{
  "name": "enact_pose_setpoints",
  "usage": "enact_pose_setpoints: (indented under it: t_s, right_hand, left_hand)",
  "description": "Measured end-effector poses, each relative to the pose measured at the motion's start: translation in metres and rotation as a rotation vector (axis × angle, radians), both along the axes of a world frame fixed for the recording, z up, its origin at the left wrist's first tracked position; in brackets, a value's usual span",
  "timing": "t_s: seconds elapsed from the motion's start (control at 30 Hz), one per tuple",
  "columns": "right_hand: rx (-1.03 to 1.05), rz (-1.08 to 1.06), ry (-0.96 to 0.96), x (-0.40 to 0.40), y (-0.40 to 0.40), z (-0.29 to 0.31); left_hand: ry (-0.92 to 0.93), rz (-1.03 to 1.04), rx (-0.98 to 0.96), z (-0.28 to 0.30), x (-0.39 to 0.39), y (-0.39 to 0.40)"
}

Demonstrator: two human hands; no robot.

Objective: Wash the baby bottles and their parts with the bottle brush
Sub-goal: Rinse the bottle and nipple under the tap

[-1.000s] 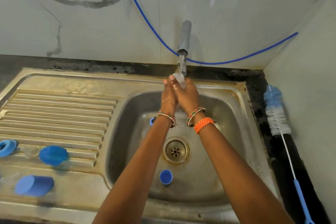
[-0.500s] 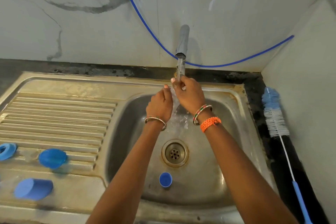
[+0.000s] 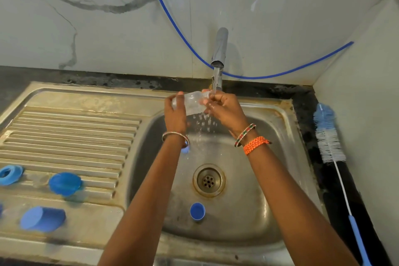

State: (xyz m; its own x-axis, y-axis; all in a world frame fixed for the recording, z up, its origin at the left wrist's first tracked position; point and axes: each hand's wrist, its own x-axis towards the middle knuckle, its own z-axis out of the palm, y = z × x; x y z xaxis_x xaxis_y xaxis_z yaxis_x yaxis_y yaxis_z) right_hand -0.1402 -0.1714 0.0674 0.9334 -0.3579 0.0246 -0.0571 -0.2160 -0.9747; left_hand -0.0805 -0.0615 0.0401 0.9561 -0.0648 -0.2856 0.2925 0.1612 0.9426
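Since the earlier frames the two hands have drawn apart, and a clear baby bottle (image 3: pixel 192 102) now lies sideways between them under the tap (image 3: pixel 219 56), where before they were pressed close together around it. Left hand (image 3: pixel 175 112) grips the bottle's base end, its fingers curled round it; right hand (image 3: pixel 224 108) holds the neck end directly below the spout, fingers curled round the mouth. Water runs onto the neck and drips from the bottle into the sink (image 3: pixel 278 114).

This looks like the rinsing step for that one bottle. Next, I judge, it needs tipping to drain, then setting down left of the sink bowl, or else a reach for the bottle brush (image 3: pixel 329 136), which lies untouched on the dark worktop (image 3: pixel 302 101) right of the sink.

Inside the sink bowl, a small blue cap (image 3: pixel 197 211) sits just in front of the drain (image 3: pixel 209 180), and another blue piece (image 3: pixel 185 149) shows partly behind the left wrist. Left of the bowl, on the ribbed draining board (image 3: pixel 71 134), rest a blue ring (image 3: pixel 9 174), a blue lid (image 3: pixel 64 183) and a blue cover (image 3: pixel 42 218) on its side.
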Motion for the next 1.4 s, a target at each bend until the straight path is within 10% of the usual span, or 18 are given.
enact_pose_setpoints:
  t_s: [0.07, 0.2, 0.33, 0.6, 0.77, 1.4]
  right_hand:
    - [-0.094, -0.100, -0.027, 0.002, 0.004, -0.005]
    - [-0.027, -0.404, 0.064, 0.009, 0.005, -0.008]
    - [0.087, -0.302, 0.192, 0.012, -0.003, -0.012]
    - [-0.320, -0.247, -0.201, -0.011, 0.024, -0.009]
    - [-0.016, -0.294, -0.218, -0.013, 0.027, -0.016]
    - [-0.214, -0.172, 0.187, 0.008, 0.025, -0.088]
  left_hand:
    - [0.309, -0.102, -0.257, 0.001, 0.003, 0.005]
    - [0.007, -0.168, -0.267, 0.004, -0.008, 0.004]
    - [0.073, -0.215, -0.434, -0.006, -0.011, 0.011]
    - [0.387, -0.305, -0.467, -0.024, -0.015, -0.004]
    - [0.376, -0.281, -0.560, -0.038, -0.018, -0.015]
    - [0.360, -0.223, 0.057, -0.058, -0.001, 0.012]
